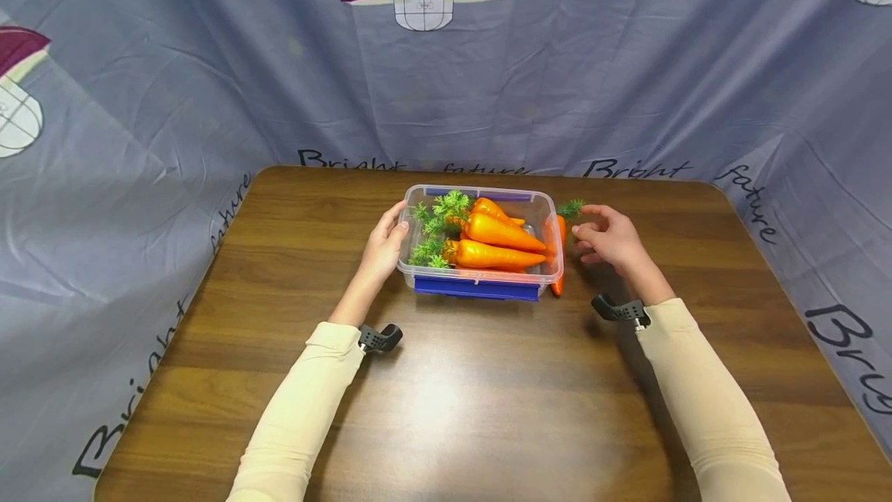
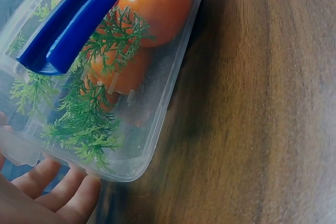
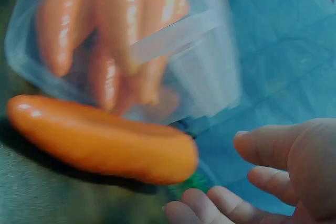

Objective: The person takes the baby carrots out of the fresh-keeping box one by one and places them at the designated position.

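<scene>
A clear plastic container (image 1: 550, 276) with blue side clips (image 1: 477, 287) stands near the far edge of the table. Several orange carrots (image 1: 503, 232) with green leafy tops (image 1: 446, 211) lie in it. My left hand (image 1: 381, 248) grips the container's left end, its fingers (image 2: 79, 198) against the end below the rim. Beside the right end, outside the container, lies another carrot (image 3: 105, 140), partly hidden by the wall in the head view. My right hand (image 1: 613, 238) is next to this carrot's leafy end, fingers spread and apart from it, holding nothing.
A brown wooden table (image 1: 488, 386) lies under everything. Behind it and at both sides hangs a grey-blue printed curtain (image 1: 557, 84). Dark straps (image 1: 381, 338) sit on both wrists.
</scene>
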Demonstrator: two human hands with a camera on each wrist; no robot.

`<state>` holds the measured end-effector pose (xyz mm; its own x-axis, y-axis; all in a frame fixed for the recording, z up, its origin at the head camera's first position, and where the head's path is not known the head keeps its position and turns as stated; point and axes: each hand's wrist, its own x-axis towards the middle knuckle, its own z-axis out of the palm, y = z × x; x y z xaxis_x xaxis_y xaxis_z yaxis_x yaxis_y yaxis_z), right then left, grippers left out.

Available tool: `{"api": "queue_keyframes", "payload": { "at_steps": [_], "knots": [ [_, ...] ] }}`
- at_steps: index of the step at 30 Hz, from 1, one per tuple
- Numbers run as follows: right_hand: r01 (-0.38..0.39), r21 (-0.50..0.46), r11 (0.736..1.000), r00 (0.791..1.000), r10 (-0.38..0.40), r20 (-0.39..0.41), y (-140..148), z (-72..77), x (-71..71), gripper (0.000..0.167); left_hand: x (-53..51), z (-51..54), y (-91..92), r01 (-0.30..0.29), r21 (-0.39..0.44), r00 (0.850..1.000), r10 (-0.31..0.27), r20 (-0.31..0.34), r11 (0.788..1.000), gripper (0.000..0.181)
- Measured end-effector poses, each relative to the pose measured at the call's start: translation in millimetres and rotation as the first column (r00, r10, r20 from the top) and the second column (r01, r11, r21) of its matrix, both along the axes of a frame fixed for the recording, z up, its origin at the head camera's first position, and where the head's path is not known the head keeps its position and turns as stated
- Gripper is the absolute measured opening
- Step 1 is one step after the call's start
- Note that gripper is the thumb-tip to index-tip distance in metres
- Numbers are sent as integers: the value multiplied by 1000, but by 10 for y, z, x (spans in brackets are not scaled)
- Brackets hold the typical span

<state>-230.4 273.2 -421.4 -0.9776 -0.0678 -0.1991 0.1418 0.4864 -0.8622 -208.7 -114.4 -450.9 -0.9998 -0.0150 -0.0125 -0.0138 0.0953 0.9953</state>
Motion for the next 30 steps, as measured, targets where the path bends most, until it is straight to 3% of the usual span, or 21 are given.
{"api": "queue_keyframes", "payload": {
  "at_steps": [8, 15, 21, 30],
  "knots": [
    [-51, 54, 997, 989, 58, -135, -101, 353, -38, 57, -10, -12, -6, 8, 33, 1000, -8, -2, 999, 49],
    [-159, 154, 975, 966, 186, -179, -378, 592, -29, 52, -1, -14, -11, 17, 39, 1000, -18, 3, 999, 49],
    [-235, 259, 937, 939, 288, -190, -641, 638, -54, 50, -1, -6, -10, 16, 28, 1000, -15, -3, 999, 49],
    [-351, 332, 876, 902, 411, -132, -933, 550, -125, 51, 4, 12, -7, 15, 27, 1000, -15, -4, 1000, 50]
  ]
}}
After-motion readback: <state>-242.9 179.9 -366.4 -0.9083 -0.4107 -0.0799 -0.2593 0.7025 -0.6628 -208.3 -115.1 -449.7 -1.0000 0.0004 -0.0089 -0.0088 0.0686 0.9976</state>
